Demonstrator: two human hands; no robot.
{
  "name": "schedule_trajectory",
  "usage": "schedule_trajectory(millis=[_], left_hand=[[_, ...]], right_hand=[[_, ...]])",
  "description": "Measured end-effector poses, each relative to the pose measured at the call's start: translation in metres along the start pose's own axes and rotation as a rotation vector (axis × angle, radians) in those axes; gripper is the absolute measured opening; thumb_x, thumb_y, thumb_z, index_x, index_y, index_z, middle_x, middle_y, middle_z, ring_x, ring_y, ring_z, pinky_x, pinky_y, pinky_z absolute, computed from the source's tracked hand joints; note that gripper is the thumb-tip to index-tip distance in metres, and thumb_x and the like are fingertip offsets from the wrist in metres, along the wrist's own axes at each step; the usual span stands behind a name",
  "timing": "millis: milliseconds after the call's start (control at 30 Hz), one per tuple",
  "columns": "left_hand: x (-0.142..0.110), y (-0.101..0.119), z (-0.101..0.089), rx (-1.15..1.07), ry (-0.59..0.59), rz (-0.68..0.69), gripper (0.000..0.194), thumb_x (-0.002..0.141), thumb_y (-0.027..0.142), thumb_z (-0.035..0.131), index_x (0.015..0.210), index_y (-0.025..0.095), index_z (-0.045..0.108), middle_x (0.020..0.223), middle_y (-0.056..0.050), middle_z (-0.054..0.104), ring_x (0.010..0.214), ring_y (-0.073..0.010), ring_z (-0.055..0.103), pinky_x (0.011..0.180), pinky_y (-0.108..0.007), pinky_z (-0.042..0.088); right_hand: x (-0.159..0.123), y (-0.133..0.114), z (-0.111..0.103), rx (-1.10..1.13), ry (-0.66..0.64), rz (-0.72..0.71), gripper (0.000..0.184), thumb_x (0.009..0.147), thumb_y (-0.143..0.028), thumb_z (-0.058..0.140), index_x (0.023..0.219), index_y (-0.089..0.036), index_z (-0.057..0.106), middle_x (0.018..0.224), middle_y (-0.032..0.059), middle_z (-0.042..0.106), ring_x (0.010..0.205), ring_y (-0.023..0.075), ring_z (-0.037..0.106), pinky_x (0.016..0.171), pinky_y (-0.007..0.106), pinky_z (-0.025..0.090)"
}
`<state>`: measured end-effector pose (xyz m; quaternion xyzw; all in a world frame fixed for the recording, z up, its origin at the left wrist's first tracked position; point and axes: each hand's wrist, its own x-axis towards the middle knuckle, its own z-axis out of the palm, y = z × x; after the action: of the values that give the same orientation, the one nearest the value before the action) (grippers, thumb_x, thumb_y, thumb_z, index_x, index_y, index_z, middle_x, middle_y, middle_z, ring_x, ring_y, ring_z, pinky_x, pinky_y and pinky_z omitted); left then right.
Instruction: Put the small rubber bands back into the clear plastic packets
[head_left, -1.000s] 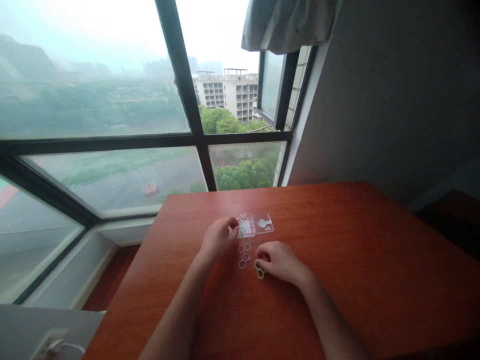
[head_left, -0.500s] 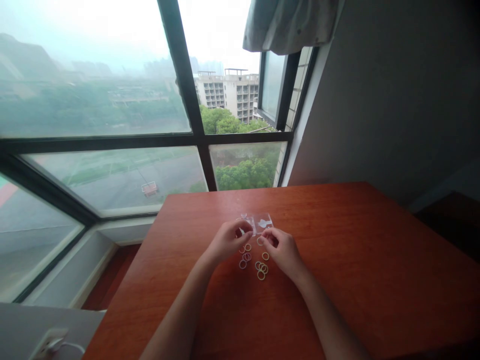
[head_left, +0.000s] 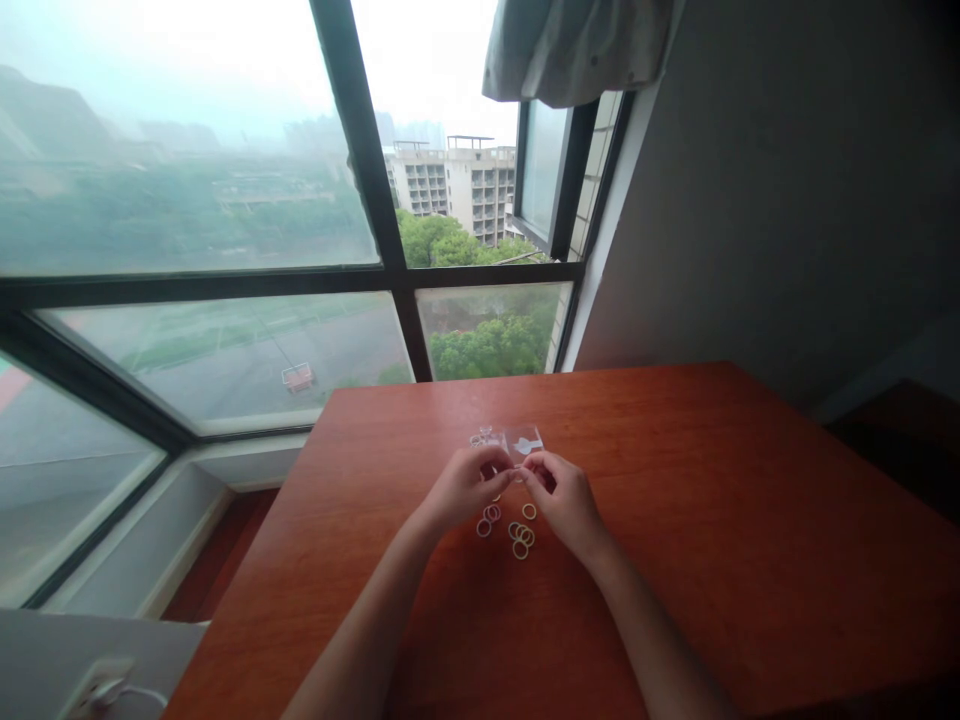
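My left hand [head_left: 466,487] and my right hand [head_left: 564,497] meet fingertip to fingertip over a reddish wooden table [head_left: 675,520]. Both are closed in a pinch on something small between them that I cannot make out. Just beyond the fingers lies a small clear plastic box [head_left: 517,440] with its lid open. Several small rubber bands lie under and between the hands: a yellowish cluster [head_left: 522,538] near the right hand and pinkish ones [head_left: 487,518] near the left.
A large window with dark frames [head_left: 375,200] rises behind the table's far edge. A grey wall [head_left: 787,200] stands at the right and a curtain [head_left: 577,50] hangs at the top. A white wall socket [head_left: 101,683] is at the lower left.
My right hand left the yellowish bands near me and rose toward the box. My left hand came in from the box's left. The fingertips now meet.
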<state>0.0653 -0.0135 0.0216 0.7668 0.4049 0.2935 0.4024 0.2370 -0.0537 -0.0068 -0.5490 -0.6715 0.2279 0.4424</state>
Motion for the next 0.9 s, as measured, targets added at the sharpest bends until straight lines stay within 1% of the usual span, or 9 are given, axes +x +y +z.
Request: schedule_trajectory(millis=[133, 200, 300, 433, 500, 567, 733, 900], left_hand=[[0.0, -0.002, -0.003, 0.014, 0.017, 0.014, 0.017, 0.082, 0.028, 0.059, 0.077, 0.014, 0.066, 0.064, 0.0, 0.06, 0.057, -0.0094, 0.049, 0.055, -0.019, 0.038], [0.0, -0.007, -0.006, 0.046, 0.059, 0.005, 0.016, 0.081, 0.027, 0.059, 0.076, 0.014, 0.065, 0.063, 0.0, 0.061, 0.057, -0.0096, 0.05, 0.054, -0.02, 0.037], [0.0, -0.016, -0.013, 0.123, 0.152, -0.022, 0.016, 0.08, 0.027, 0.06, 0.074, 0.014, 0.066, 0.063, 0.0, 0.062, 0.058, -0.0107, 0.052, 0.055, -0.021, 0.037], [0.0, -0.025, -0.022, 0.194, 0.227, -0.061, 0.018, 0.08, 0.029, 0.059, 0.071, 0.014, 0.064, 0.061, 0.0, 0.061, 0.058, -0.0113, 0.052, 0.055, -0.021, 0.037], [0.0, -0.028, -0.025, 0.214, 0.24, -0.075, 0.018, 0.08, 0.03, 0.059, 0.07, 0.015, 0.064, 0.061, 0.0, 0.061, 0.058, -0.0117, 0.053, 0.055, -0.021, 0.037], [0.0, -0.029, -0.026, 0.228, 0.245, -0.085, 0.018, 0.08, 0.03, 0.059, 0.072, 0.015, 0.066, 0.063, -0.001, 0.063, 0.06, -0.0123, 0.055, 0.056, -0.021, 0.038], [0.0, -0.033, -0.024, 0.27, 0.251, -0.127, 0.017, 0.079, 0.03, 0.059, 0.075, 0.016, 0.068, 0.064, -0.001, 0.065, 0.059, -0.0128, 0.056, 0.056, -0.022, 0.038], [0.0, -0.034, -0.023, 0.305, 0.247, -0.145, 0.018, 0.079, 0.031, 0.059, 0.075, 0.016, 0.068, 0.062, -0.001, 0.063, 0.058, -0.0126, 0.055, 0.055, -0.021, 0.037]], right_hand=[[0.0, 0.002, 0.001, 0.011, -0.002, 0.021, 0.02, 0.088, -0.034, 0.053, 0.08, -0.019, 0.063, 0.061, -0.0019, 0.053, 0.056, 0.0131, 0.048, 0.054, 0.022, 0.037], [0.0, 0.003, 0.001, 0.014, -0.036, 0.035, 0.017, 0.087, -0.032, 0.054, 0.084, -0.019, 0.064, 0.061, -0.0022, 0.054, 0.056, 0.013, 0.049, 0.054, 0.022, 0.037], [-0.001, 0.005, 0.0, -0.02, -0.136, 0.027, 0.012, 0.083, -0.026, 0.057, 0.083, -0.019, 0.066, 0.062, -0.0019, 0.058, 0.057, 0.0128, 0.052, 0.056, 0.022, 0.039], [-0.004, 0.005, -0.002, -0.094, -0.333, 0.005, 0.01, 0.079, -0.02, 0.059, 0.079, -0.02, 0.069, 0.064, -0.0016, 0.063, 0.058, 0.0126, 0.056, 0.056, 0.022, 0.039], [-0.005, 0.004, -0.004, -0.133, -0.407, 0.005, 0.009, 0.077, -0.02, 0.061, 0.079, -0.021, 0.071, 0.064, -0.0018, 0.065, 0.059, 0.0126, 0.058, 0.057, 0.022, 0.039], [-0.007, 0.002, -0.005, -0.164, -0.445, 0.007, 0.009, 0.076, -0.019, 0.063, 0.078, -0.022, 0.071, 0.064, -0.0022, 0.066, 0.059, 0.0126, 0.059, 0.056, 0.022, 0.038], [-0.008, 0.0, -0.005, -0.218, -0.48, 0.008, 0.01, 0.072, -0.019, 0.066, 0.076, -0.025, 0.073, 0.064, -0.0034, 0.067, 0.058, 0.0121, 0.059, 0.054, 0.021, 0.036], [-0.007, -0.001, -0.005, -0.291, -0.529, 0.033, 0.01, 0.075, -0.023, 0.063, 0.079, -0.024, 0.072, 0.069, -0.0028, 0.069, 0.062, 0.0114, 0.059, 0.055, 0.021, 0.033]])
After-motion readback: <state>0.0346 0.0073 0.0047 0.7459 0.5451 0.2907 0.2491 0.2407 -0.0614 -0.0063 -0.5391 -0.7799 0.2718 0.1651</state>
